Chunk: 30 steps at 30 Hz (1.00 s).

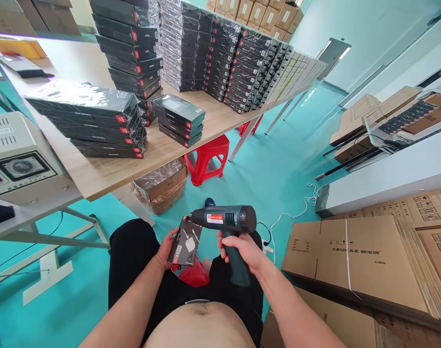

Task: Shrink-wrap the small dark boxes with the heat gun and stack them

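My left hand [166, 248] is closed on the left edge of a small black box [185, 244] printed with a white charger and cable. A dark green heat gun [226, 219] with a red and white label is in my right hand [242, 249], its fingers wrapped round the handle. The gun's nozzle points left, at the upper end of the box; whether the two touch I cannot tell. Both are held above my lap, with a red stool seat [193, 274] showing between my legs.
A wooden table [220, 113] ahead carries a short stack of small boxes [179, 118], film-wrapped boxes [93, 121] and tall stacks behind. A machine with a dial [22, 159] stands at left. Large cartons [351, 256] lie at right. A red stool [209, 157] and a white cord [289, 215] are on the floor.
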Motion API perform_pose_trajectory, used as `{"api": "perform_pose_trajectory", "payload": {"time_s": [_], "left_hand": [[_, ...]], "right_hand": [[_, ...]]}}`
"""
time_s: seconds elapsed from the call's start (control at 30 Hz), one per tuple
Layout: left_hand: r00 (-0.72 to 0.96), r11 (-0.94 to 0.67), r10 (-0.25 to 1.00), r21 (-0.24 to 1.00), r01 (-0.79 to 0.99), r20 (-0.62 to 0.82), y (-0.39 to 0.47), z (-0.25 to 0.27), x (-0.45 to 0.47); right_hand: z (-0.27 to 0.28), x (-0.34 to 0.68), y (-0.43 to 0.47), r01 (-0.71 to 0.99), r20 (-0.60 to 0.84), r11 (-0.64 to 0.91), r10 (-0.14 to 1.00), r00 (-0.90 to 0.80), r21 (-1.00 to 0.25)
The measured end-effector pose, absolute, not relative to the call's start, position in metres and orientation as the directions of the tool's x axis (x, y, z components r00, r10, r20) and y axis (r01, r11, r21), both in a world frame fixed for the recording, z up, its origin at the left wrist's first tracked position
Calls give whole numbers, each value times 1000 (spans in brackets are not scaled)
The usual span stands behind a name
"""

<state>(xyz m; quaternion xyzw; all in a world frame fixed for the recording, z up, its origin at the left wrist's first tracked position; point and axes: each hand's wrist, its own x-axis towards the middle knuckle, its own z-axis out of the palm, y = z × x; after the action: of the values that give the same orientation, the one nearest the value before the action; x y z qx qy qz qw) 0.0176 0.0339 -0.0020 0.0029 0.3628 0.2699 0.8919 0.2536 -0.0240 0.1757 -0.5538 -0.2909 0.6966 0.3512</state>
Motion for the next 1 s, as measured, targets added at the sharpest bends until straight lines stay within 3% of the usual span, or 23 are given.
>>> {"api": "perform_pose_trajectory", "payload": {"time_s": [0.13,0.2,0.33,0.43,0.67,0.8,0.9,1.0], "left_hand": [[559,831,504,194,-522,-658,35,0,17],[551,806,532,186,-562,-643,36,0,17],[596,824,517,170,-540,-615,36,-5,16],[602,829,515,176,-531,-610,36,-7,14],[590,818,534,193,-542,-606,35,-4,13],[573,806,538,178,-564,-618,35,5,15],[565,792,550,170,-586,-614,36,10,17],[577,789,557,165,-591,-597,37,9,17]], "right_hand": [[181,260,-31,72,-617,-657,656,-434,-750],[181,263,-37,143,-622,-651,602,-501,-745],[174,254,-33,-97,-600,-636,760,-251,-765],[167,244,-21,-272,-581,-601,798,-159,-752],[154,270,-11,-265,-593,-574,805,-10,-775],[157,291,-27,-132,-633,-653,756,-164,-746],[160,297,-43,67,-699,-731,616,-362,-679],[158,296,-51,85,-706,-737,600,-375,-671]]}}
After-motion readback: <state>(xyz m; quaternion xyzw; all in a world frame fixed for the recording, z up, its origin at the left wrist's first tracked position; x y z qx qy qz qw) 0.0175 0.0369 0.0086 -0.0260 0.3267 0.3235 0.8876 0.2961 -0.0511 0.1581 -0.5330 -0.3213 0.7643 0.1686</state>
